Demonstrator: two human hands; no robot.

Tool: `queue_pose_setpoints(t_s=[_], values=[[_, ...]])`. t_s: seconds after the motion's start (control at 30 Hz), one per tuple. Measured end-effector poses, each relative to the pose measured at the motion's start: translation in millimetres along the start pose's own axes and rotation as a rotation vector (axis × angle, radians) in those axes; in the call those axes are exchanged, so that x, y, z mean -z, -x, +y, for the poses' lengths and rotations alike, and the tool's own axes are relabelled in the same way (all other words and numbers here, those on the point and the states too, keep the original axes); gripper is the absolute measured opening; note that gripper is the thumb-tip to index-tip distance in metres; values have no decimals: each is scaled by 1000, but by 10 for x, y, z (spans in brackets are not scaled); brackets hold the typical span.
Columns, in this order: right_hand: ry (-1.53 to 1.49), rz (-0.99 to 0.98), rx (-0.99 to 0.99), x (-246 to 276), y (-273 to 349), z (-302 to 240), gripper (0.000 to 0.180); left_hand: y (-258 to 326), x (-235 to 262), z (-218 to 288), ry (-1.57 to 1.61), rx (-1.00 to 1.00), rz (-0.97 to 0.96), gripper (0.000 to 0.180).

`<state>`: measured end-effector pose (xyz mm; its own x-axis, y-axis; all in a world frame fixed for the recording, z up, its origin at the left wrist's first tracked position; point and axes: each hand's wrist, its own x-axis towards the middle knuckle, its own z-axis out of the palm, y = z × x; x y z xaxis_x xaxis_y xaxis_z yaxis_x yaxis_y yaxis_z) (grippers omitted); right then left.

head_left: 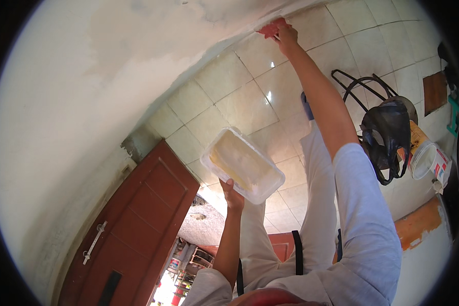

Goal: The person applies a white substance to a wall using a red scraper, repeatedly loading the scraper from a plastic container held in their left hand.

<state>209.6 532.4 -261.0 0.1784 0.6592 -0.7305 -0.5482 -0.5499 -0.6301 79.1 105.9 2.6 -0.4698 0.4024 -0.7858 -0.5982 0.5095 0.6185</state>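
My left hand [231, 194] is closed on the near edge of a white rectangular plastic tub [270, 187], holding it up in front of my legs. Whitish paste with a yellowish streak lies in the tub. Far out at the top, my outstretched right hand [288, 37] grips a red scraper [273, 28], flat like a putty spreader. The scraper is at the lower part of the pale wall [153, 46], close to where wall and tiles meet; whether its edge touches the wall I cannot tell. A broad beige-grey patch marks the wall's surface.
Cream tiles [239, 109] cover the floor. A brown panelled door [137, 224] with a white handle stands at lower left, beside a bright opening. To the right are a black-framed stool [359, 84], a black plastic bag [387, 122] and a white bucket [424, 159].
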Motion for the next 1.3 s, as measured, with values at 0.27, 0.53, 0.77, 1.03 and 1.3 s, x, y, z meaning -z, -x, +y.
queue_pose_setpoints(t_s=[0.27,0.53,0.77,1.03,1.3], values=[[-132,-48,-113,-560,500,-327,13,7,123,-50,73,-9,-11,84],[-103,-281,29,-552,1125,-1047,30,49,187,-54,45,3,6,83],[14,33,73,327,460,-298,20,15,262,-82,37,9,20,85],[83,-90,191,550,-722,623,33,-202,313,-167,12,10,-65,85],[-272,-151,-158,-224,561,135,25,38,425,-69,45,-33,-28,81]])
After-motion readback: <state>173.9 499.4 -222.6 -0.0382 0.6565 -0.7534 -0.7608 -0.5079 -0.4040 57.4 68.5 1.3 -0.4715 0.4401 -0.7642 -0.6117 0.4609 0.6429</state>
